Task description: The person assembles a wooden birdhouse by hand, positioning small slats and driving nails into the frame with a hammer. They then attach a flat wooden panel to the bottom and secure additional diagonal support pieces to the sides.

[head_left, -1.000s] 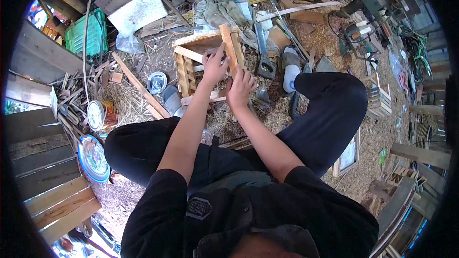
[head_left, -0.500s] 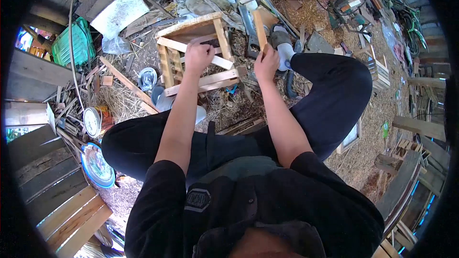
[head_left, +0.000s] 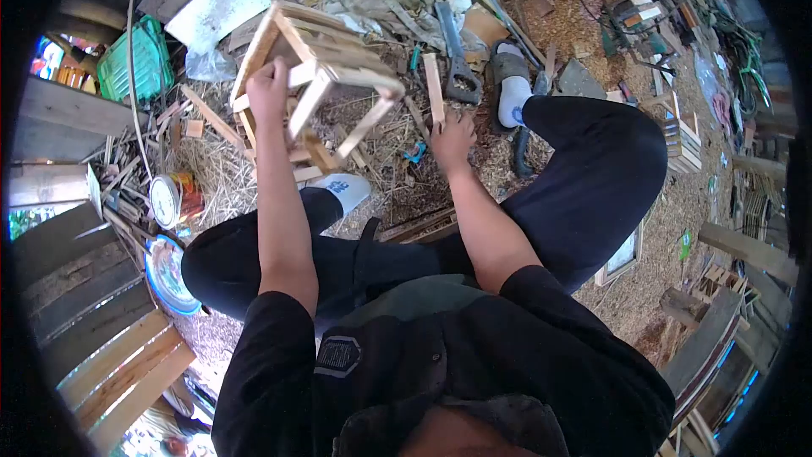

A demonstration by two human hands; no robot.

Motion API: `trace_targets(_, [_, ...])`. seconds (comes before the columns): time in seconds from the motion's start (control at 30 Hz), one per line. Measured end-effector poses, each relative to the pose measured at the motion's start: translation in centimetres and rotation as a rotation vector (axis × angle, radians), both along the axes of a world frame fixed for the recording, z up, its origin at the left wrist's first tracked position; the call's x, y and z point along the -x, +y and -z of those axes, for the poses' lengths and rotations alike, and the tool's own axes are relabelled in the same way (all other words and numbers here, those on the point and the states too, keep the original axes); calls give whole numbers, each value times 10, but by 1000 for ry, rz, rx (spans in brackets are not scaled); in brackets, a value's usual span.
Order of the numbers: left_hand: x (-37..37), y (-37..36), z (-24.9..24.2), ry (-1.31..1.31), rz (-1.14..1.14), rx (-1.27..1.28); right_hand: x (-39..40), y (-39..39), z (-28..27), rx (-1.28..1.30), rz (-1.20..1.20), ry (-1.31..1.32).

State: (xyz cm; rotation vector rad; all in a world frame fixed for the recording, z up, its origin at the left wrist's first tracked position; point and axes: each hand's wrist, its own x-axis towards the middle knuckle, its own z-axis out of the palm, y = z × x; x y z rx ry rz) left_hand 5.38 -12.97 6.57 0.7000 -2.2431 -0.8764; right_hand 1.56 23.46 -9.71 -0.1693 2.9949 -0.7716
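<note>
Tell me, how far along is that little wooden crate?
The crate already has its frame and several slats fixed, so most of it looks built. The left hand holds it tilted off the ground; the right hand holds one loose slat. That slat probably remains to be attached.

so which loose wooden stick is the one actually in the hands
The short pale slat gripped upright by the right hand. The other sticks lie loose on the straw, and the left hand holds the slatted wooden crate.

black tee, trousers, white socks
</note>
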Motion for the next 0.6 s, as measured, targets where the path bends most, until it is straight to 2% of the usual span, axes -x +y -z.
trace_targets(0.07, [-12, -24, -8, 41, -111, -199, -6, -4, 9, 2, -33, 11])
trace_targets(0.17, [-27, -42, -38, 119, -225, -253, -14, -18, 20, 6, -92, -24])
trace_targets(0.23, [-40, -52, -57, 142, -201, -168, -25, -25, 17, 26, -149, 16])
trace_targets(0.27, [-44, -51, -66, 163, -256, -32, -29, -30, 26, 9, -294, 12])
trace_targets(0.3, [-48, -52, -70, 225, -278, -73, -32, -34, 25, -9, -441, 10])
trace_targets(0.33, [-54, -53, -75, 271, -289, -42, -32, -42, 24, -94, -520, -187])
trace_targets(0.37, [-61, -53, -80, 318, -302, -10, -36, -50, 24, -96, -533, -186])
trace_targets(0.43, [-85, -68, -83, 262, -327, -33, -50, -57, 45, -203, -707, -255])
trace_targets(0.5, [-99, -76, -80, 327, -361, -32, -58, -55, 51, -153, -699, -174])
trace_targets(0.57, [-105, -76, -79, 345, -402, 3, -54, -52, 31, -108, -719, -364])
trace_targets(0.6, [-107, -77, -76, 332, -404, 12, -55, -54, 32, -152, -683, -278])
